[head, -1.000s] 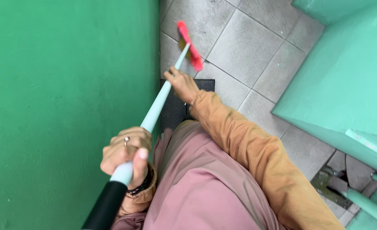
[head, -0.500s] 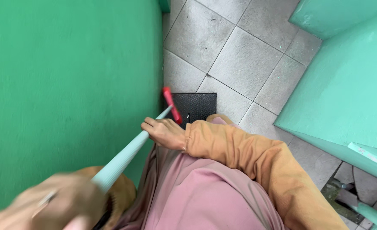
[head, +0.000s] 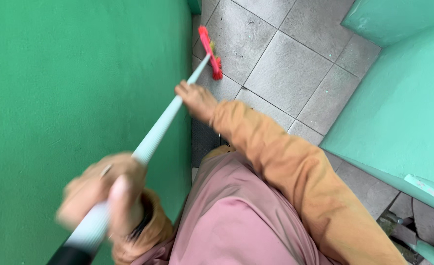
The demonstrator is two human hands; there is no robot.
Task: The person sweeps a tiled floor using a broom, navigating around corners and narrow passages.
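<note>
While both hands grip it, the long pale blue-white broom handle (head: 163, 122) runs diagonally from near left up toward the far middle of the scene. Left hand (head: 102, 194), blurred, sits near the bottom left, fingers (head: 121, 201) clenched around the handle's near end, just above its black end section (head: 72, 255); a ring shows on one finger, dark band at the wrist. Right hand (head: 195, 100) is further up the handle, fingers wrapped around it, arm in a mustard-orange sleeve (head: 285, 167) stretching back toward the near right. Red bristle broom head (head: 211, 53) is at the far end of the handle, lying on the grey square floor tiles (head: 285, 64), close to the base of the green painted wall (head: 75, 98) that fills the left side. Some small dirt specks on the tiles near the head. Dark mat or grate (head: 204, 140) lies on the floor just below the right hand, partly hidden by the sleeve. Pink-mauve garment (head: 236, 216) covers the near middle. Lighter teal painted wall or step (head: 403, 98) takes up the right side, with greyish metal bits (head: 408, 230) at the near right corner, too unclear to name.
</note>
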